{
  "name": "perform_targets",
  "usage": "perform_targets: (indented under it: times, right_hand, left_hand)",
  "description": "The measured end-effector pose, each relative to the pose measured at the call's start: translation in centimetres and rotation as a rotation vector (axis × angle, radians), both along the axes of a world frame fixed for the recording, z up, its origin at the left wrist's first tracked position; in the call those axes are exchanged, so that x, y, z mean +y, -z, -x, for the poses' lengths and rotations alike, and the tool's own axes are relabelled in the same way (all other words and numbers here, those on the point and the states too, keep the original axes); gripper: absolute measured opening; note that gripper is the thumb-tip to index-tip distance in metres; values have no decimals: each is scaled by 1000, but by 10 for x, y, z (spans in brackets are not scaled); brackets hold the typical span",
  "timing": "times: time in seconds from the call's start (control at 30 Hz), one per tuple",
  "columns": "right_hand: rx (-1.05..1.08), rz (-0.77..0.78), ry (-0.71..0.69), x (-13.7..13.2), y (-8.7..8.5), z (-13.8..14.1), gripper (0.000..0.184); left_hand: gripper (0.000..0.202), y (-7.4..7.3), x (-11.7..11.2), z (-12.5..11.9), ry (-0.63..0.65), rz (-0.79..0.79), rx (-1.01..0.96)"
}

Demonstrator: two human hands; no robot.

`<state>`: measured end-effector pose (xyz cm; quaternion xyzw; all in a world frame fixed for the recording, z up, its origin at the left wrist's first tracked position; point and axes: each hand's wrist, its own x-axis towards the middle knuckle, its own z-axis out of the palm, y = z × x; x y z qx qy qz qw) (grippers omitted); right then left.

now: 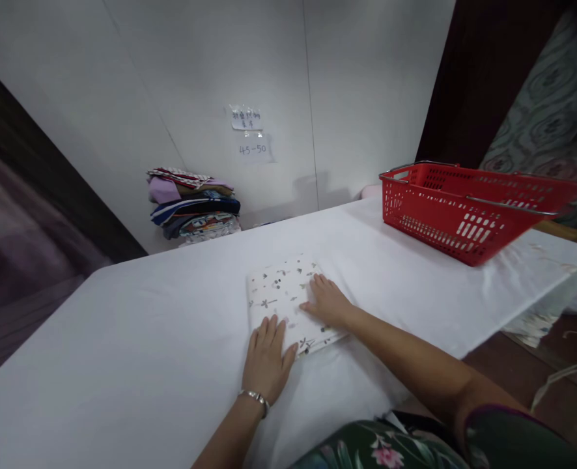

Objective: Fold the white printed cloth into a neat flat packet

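**Left grip (pixel 267 359) and right grip (pixel 330 303) spread flat on the patterned cloth (pixel 288 301)**

Neither grip pinches anything: the fingers lie extended and somewhat apart, the left across the near left corner of the cloth, the right over its right side. The cloth, pale with small dark motifs, lies near the middle of the white-covered table (pixel 137 339), just in front of the person. It forms a compact, nearly square packet, and layers show along its near right edge, so the folding looks mostly or wholly done. What seems left is pressing and smoothing; whether another fold is wanted, I cannot tell.

The packet lies well apart from the red basket (pixel 428 212) at the right of the table. A stack of fabrics (pixel 195 205) rises beyond the table's far edge, by the wall; whether those pieces are finished or waiting cannot be judged from here.
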<state>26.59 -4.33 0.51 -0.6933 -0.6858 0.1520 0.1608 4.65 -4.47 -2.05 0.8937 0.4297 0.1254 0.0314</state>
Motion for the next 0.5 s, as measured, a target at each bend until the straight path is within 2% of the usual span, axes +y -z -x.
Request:
perform_targets:
  times: [0.17,0.27,0.33,0.4,0.5]
  right_hand:
    - [55,25,51,11,23,-10,86]
    - [157,-6,31,12,25,-15,84]
    - [284,-46,66,19,23,-22,79]
    - [446,-70,182,31,21,-32,71]
    - [686,-11,391,54,19,-47,66]
  left_hand:
    - [54,0,-4,0,6,52,-34]
    - [55,-3,-3,2,-32,175,-82]
    - [54,-7,4,4,-61,284,-172]
    - [53,-12,19,8,-145,352,-333]
    - [55,-17,55,14,-395,425,-565]
